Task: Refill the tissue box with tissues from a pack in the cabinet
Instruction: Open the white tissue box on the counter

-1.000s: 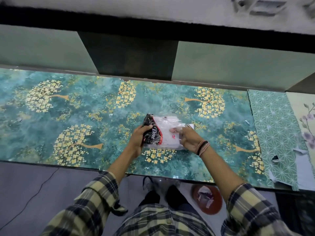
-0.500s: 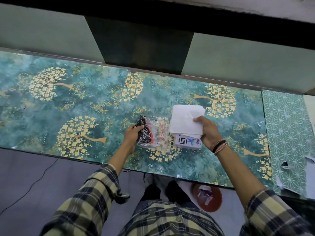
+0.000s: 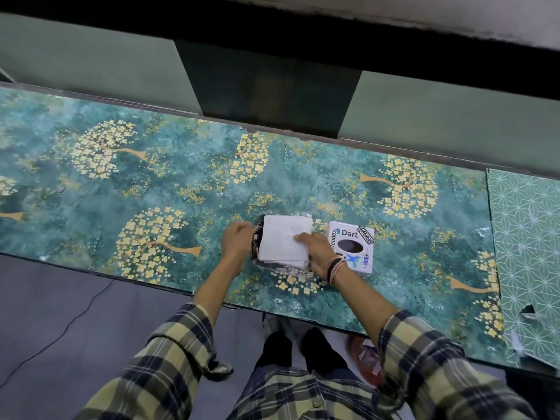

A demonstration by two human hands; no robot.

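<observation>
Teal tree-print counter (image 3: 151, 189) | your left hand (image 3: 238, 242) grips pack (image 3: 257, 237) end | right hand (image 3: 315, 248) pinches tissue stack (image 3: 286, 239) lying over pack | tissue box (image 3: 353, 245) just right | risk: loose pinch fans sheets, jamming box slot.

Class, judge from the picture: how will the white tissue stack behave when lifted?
The tissue stack probably flops: thin sheets, edges fanned unevenly at the near side. Likely light, since the right hand manages it with fingertips. Loose sheets may slide apart.
</observation>
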